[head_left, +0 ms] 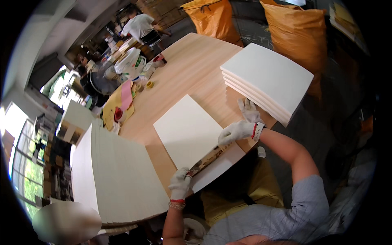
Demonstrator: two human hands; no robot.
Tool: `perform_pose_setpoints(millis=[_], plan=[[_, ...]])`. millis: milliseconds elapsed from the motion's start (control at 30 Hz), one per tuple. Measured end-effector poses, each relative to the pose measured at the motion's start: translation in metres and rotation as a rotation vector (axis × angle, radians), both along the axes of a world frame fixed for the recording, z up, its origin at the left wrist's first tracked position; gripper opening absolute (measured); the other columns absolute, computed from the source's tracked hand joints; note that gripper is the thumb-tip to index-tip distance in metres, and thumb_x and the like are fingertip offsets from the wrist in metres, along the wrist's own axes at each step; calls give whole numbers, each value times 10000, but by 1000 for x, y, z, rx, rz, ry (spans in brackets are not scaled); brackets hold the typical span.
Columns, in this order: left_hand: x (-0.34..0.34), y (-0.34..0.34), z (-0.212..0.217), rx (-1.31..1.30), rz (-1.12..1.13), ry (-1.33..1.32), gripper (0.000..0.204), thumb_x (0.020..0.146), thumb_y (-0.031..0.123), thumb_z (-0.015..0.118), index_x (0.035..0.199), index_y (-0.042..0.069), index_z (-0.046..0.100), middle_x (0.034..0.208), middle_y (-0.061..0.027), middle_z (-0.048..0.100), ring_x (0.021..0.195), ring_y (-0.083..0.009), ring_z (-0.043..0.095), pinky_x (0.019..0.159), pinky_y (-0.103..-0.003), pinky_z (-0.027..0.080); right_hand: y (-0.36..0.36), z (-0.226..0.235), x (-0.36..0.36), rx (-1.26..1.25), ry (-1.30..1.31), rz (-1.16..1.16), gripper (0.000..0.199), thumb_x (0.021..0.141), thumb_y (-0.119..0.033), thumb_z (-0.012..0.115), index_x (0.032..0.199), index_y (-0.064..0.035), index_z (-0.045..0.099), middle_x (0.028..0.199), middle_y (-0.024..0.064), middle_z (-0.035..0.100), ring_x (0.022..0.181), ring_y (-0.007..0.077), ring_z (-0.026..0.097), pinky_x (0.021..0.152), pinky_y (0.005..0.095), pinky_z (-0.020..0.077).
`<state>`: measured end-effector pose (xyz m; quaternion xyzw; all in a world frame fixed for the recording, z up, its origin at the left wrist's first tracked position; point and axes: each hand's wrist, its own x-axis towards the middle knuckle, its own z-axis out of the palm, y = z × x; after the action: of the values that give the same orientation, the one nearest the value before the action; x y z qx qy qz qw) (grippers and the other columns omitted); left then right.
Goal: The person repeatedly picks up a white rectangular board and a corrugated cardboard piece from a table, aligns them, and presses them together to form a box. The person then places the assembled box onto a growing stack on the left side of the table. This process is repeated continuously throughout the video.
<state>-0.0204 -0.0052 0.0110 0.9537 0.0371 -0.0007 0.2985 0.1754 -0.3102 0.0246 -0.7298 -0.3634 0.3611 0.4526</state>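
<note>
A flat white panel (188,130) lies on the wooden table (192,65), partly over a second white sheet (218,167) with a dark patterned strip showing between them. My left hand (180,183), in a white glove, grips the panel's near corner. My right hand (236,132), also gloved and with a red-edged cuff, holds the panel's right edge with curled fingers. A loose white glove (249,109) lies just beyond my right hand.
A stack of thick white panels (267,77) sits on the table's right side. A big fanned pile of white boards (118,179) stands at the left. Two orange sacks (300,36) are behind the table. Tape rolls, bags and clutter (130,65) line the far left edge, with other people beyond.
</note>
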Motion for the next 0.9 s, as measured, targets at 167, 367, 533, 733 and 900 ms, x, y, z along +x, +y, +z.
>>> perform_pose_setpoints(millis=[167,367,533,733,900], plan=[[19,3,-3,-124,318,217,218,794,228,699,855,18,700,658,-113,652,624,-221,628,605,-334,477,19,12,-26,-312,-350,-289,161,814,-231,662,911,-124,730,899,97,705,830,242,664,767,307,509],[38,-16,37,223,147,305,283,774,275,733,935,47,683,761,-126,646,687,-211,616,639,-335,479,22,21,-26,-411,-279,-285,127,802,-192,667,887,-107,708,920,97,694,818,244,665,745,336,519],[92,-35,56,993,-519,-99,741,802,268,691,1439,186,321,1490,-135,281,1296,-302,376,1073,-352,332,18,-13,-17,-156,-427,-416,200,783,-212,686,878,-47,625,951,152,628,847,287,633,768,367,502],[135,-51,28,879,-747,299,867,722,274,746,1460,335,296,1534,-107,222,1363,-312,301,1132,-469,222,-37,-2,-7,-185,-1254,-890,297,733,-129,668,1021,-82,614,1007,120,617,1016,296,571,856,451,449],[132,-72,85,1024,-956,337,898,682,189,731,1449,377,304,1505,-136,258,1364,-307,293,1133,-380,255,-23,-31,-3,238,-325,-341,179,732,-41,645,909,-65,647,937,132,634,892,265,599,781,343,503]])
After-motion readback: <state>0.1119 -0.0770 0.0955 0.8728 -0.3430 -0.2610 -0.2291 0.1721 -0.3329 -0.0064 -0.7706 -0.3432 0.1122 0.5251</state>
